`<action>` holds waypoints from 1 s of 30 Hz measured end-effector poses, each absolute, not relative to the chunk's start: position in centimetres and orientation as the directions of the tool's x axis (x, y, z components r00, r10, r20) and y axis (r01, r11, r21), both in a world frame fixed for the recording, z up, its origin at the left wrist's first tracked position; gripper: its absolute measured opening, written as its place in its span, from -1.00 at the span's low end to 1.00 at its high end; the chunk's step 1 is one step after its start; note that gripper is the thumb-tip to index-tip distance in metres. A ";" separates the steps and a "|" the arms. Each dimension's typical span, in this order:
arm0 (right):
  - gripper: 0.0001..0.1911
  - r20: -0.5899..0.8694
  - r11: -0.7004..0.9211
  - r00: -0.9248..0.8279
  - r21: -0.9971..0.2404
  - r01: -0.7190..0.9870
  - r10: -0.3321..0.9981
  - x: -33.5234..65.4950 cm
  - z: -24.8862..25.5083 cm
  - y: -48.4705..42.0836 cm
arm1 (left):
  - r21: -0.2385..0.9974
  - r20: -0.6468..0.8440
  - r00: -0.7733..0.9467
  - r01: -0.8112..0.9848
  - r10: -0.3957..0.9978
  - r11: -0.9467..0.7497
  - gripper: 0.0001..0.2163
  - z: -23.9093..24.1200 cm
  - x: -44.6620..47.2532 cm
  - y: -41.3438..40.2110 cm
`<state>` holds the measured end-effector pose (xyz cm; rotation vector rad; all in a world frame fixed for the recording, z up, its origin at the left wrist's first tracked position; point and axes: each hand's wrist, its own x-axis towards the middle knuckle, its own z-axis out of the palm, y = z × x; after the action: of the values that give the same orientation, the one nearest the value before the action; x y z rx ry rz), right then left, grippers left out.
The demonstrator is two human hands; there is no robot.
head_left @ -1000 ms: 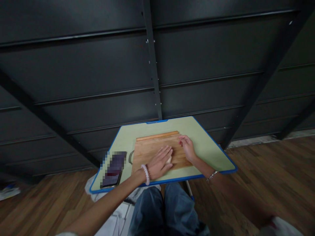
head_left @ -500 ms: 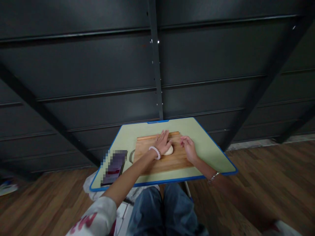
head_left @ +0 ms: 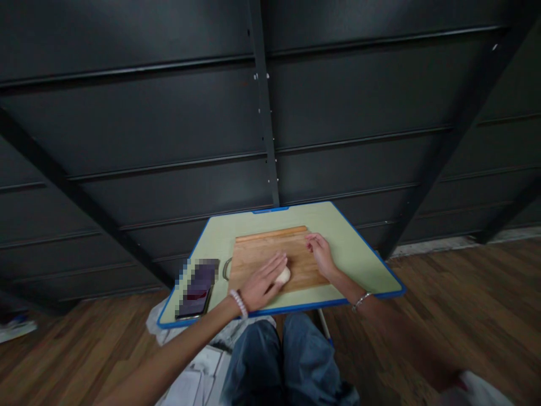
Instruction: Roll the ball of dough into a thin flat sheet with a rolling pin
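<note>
A pale lump of dough [head_left: 283, 275] rests on the wooden cutting board [head_left: 298, 259], near the board's front half. My left hand [head_left: 262, 281], a beaded bracelet at its wrist, lies over the left side of the dough. Its fingers are stretched out and touch the dough, with the thumb on the near side. My right hand [head_left: 321, 254] is at the board's right edge, apart from the dough. Its fingers are curled in, and whatever they may hold is hidden.
The board lies on a light green folding table [head_left: 350, 248] with a blue rim. Left of the board is a phone [head_left: 198, 290], partly pixelated, beside a metal handle [head_left: 226, 269]. A wooden strip [head_left: 270, 233] runs along the board's back edge. A dark panelled wall [head_left: 203, 192] stands behind.
My left hand has drawn back toward me and slightly left, and the dough has come nearer with it. The right hand has stayed about where it was, fingers curled.
</note>
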<state>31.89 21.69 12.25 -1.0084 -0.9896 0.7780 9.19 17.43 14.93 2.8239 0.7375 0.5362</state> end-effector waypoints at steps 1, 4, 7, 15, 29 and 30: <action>-0.85 0.300 0.351 0.366 -0.933 -0.082 0.881 31.9 12.2 21.7 | 0.266 0.299 0.799 0.455 0.521 -0.850 -0.50 15.0 9.4 16.8; -0.85 0.291 0.339 0.368 -0.938 -0.074 0.883 32.0 12.2 21.8 | 0.278 0.299 0.778 0.484 0.553 -0.830 -0.43 15.2 11.3 15.7; -0.86 0.283 0.330 0.369 -0.942 -0.069 0.886 32.0 12.1 21.8 | 0.307 0.316 0.726 0.531 0.611 -0.790 -0.36 15.5 14.4 15.7; -0.87 0.274 0.333 0.381 -0.938 -0.097 0.883 32.1 12.1 21.7 | 0.330 0.327 0.698 0.548 0.637 -0.769 -0.40 15.0 16.6 21.5; -0.88 0.297 0.345 0.361 -0.936 -0.074 0.884 32.0 12.1 21.7 | 0.658 0.266 0.547 0.499 0.794 -0.564 -0.67 16.1 8.7 23.4; -0.87 0.296 0.343 0.361 -0.937 -0.070 0.884 32.0 12.1 21.7 | 0.701 0.253 0.497 0.497 0.830 -0.512 -0.67 16.2 8.7 23.4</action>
<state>31.97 21.70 12.11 -1.0212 -0.9983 0.7771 8.68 23.45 16.21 2.1900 1.0858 0.7894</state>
